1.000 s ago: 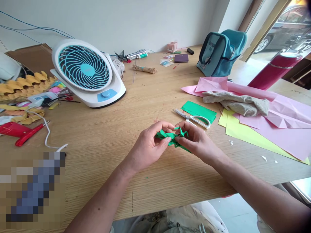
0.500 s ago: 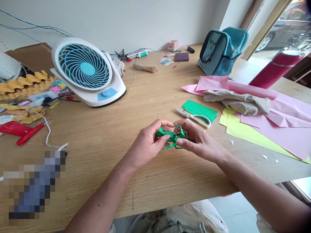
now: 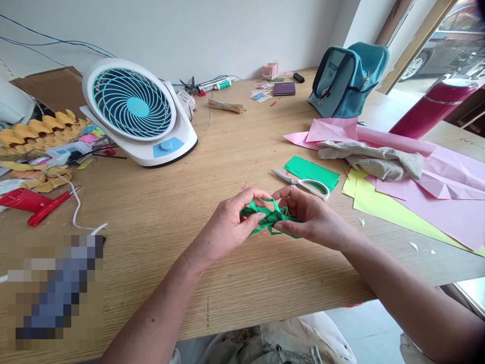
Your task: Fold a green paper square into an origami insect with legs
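Note:
Cut green paper strips [image 3: 270, 218], tangled and curled into a loose bundle, are held between my two hands just above the table. My left hand [image 3: 237, 220] pinches the bundle's left side between thumb and fingers. On the other side, my right hand [image 3: 307, 217] grips the strips with its thumb in front and fingers behind. One strip arches up between the fingertips. Beyond my right hand lie white-handled scissors [image 3: 316, 188], partly over a stack of green paper [image 3: 314, 172]. How the strips are joined cannot be made out.
A white and blue fan [image 3: 136, 111] stands at the back left, near a red glue gun [image 3: 34, 202]. To the right are pink paper [image 3: 447, 177], yellow paper [image 3: 373, 202], a grey glove [image 3: 373, 156], a teal bag [image 3: 346, 81] and a red flask [image 3: 432, 108]. A blurred-out object lies front left.
The green strips have shifted slightly, and the loop between my fingertips shows more openly. My right fingers have moved a little; both hands keep their hold.

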